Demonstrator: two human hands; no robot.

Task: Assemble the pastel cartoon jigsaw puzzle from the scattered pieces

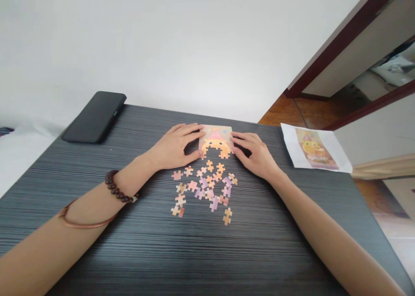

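Note:
A partly joined jigsaw puzzle (pixel 215 133) lies flat near the table's far edge, showing a yellow face under a pink hat, with a gap in its lower middle. My left hand (pixel 173 146) rests at its left side, fingertips and thumb touching that edge. At the opposite side my right hand (pixel 254 153) touches the right edge in the same way. Both hands have the thumb spread apart from the fingers. Several loose puzzle pieces (pixel 209 193), orange, pink and purple, are scattered on the near side of the joined part.
A black phone-like slab (pixel 95 116) lies at the far left of the dark wood-grain table (pixel 181 257). On the right, a white sheet with a printed yellow character (pixel 313 149) overhangs the edge. A white wall (pixel 181 49) stands behind the table.

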